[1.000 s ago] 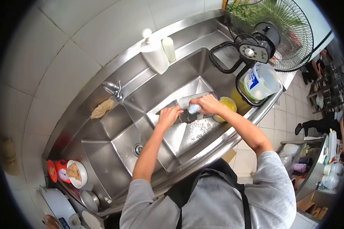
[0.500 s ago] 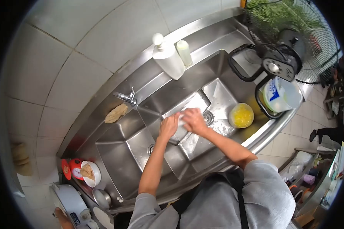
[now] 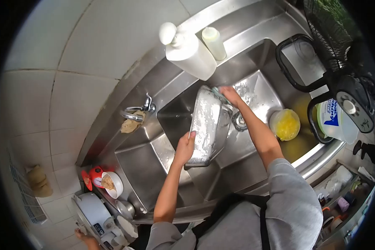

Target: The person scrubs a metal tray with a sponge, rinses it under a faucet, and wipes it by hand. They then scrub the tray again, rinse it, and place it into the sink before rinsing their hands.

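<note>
A clear, soapy rectangular dish (image 3: 205,125) is tipped up on its side over the metal sink (image 3: 221,183). My left hand (image 3: 185,146) is closed on its near-left edge, thumb along the rim. At the dish's far end, my right hand (image 3: 231,96) presses a greenish scrubbing sponge (image 3: 219,94) against the corner; the fingers are partly hidden. To the right of the dish, a round container (image 3: 285,125) with something yellow inside stands in the same basin, near the drain (image 3: 239,121).
A white pump bottle (image 3: 191,56) and a smaller bottle (image 3: 214,43) stand on the back ledge. The faucet (image 3: 138,110) has a beige cloth (image 3: 132,124) beside it. A black fan (image 3: 349,100) and white tub (image 3: 336,121) sit right. Another person's hand (image 3: 86,238) shows lower left.
The dish has been raised and tilted onto its side. My hands have moved apart, the right to the far end. My view has shifted closer to the sink.
</note>
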`<move>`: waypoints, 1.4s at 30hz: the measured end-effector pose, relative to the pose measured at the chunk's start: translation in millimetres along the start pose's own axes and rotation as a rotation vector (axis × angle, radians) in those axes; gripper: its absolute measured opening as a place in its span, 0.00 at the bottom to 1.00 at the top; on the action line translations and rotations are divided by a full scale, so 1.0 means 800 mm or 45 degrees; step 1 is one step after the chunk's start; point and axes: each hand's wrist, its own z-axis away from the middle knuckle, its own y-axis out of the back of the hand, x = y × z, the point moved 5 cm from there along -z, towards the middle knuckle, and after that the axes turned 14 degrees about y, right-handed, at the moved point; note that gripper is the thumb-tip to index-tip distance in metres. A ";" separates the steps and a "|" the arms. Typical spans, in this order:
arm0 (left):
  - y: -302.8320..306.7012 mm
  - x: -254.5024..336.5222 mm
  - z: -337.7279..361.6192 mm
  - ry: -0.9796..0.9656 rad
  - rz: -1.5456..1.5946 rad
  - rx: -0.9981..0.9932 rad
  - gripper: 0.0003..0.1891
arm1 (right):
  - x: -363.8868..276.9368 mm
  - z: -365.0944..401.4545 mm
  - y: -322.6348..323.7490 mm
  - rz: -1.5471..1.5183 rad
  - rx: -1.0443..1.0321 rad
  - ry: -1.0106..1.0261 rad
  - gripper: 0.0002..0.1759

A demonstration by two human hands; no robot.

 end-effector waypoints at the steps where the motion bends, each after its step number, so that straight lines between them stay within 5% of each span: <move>1: -0.006 -0.005 0.002 0.016 -0.002 -0.010 0.24 | -0.026 -0.010 -0.011 0.009 -0.010 0.116 0.18; 4: -0.020 -0.025 0.015 0.295 0.321 0.074 0.26 | -0.102 -0.007 -0.049 0.171 -0.007 0.390 0.14; 5: -0.030 -0.026 0.016 0.292 0.327 0.067 0.26 | -0.123 0.005 -0.067 0.417 0.134 0.865 0.12; 7: -0.035 -0.035 0.012 0.245 0.678 0.295 0.27 | -0.178 0.076 -0.114 0.773 0.012 0.986 0.09; 9: -0.046 -0.027 0.012 0.261 0.838 0.199 0.28 | -0.179 0.141 -0.149 0.864 0.061 0.938 0.11; 11: -0.059 -0.014 0.024 0.327 1.427 0.136 0.31 | -0.178 0.202 -0.155 0.967 0.193 0.830 0.13; 15: -0.086 -0.053 0.021 0.432 1.402 0.452 0.28 | -0.174 0.289 -0.133 0.985 0.418 0.572 0.17; 19: -0.092 -0.060 0.062 0.554 1.620 0.203 0.26 | -0.130 0.336 -0.097 0.723 0.960 0.571 0.19; 23: -0.066 -0.064 0.125 0.532 1.725 0.269 0.24 | -0.020 0.329 -0.010 0.348 1.286 -0.396 0.25; 25: -0.045 -0.066 0.159 0.537 1.715 0.256 0.23 | 0.054 0.312 0.027 -0.189 1.468 -0.864 0.28; 27: -0.018 -0.048 0.197 0.391 1.556 0.023 0.24 | 0.273 0.225 0.072 -1.122 1.031 -0.505 0.27; 28: 0.001 -0.056 0.209 0.328 1.448 0.055 0.22 | 0.094 0.264 0.060 -1.039 0.877 -0.821 0.25; 29: 0.021 -0.056 0.214 0.255 1.342 0.092 0.22 | 0.094 0.244 0.070 -1.044 0.860 -0.807 0.25; 31: 0.056 -0.041 0.230 0.232 1.204 0.351 0.21 | 0.071 0.213 0.041 -1.318 -0.058 -0.714 0.24; 33: 0.089 -0.026 0.245 0.045 0.823 0.113 0.24 | 0.062 0.179 0.039 -1.070 0.037 -0.819 0.24; 35: 0.107 -0.012 0.254 -0.070 0.636 0.228 0.26 | 0.046 0.116 0.039 -0.897 -0.254 -0.284 0.29; 39: 0.106 0.035 0.264 -0.132 0.201 0.026 0.28 | -0.056 0.101 0.061 -0.556 0.165 -0.385 0.28; 42: 0.101 0.058 0.252 -0.217 -0.065 0.002 0.25 | -0.078 0.050 0.089 -0.447 0.271 0.080 0.21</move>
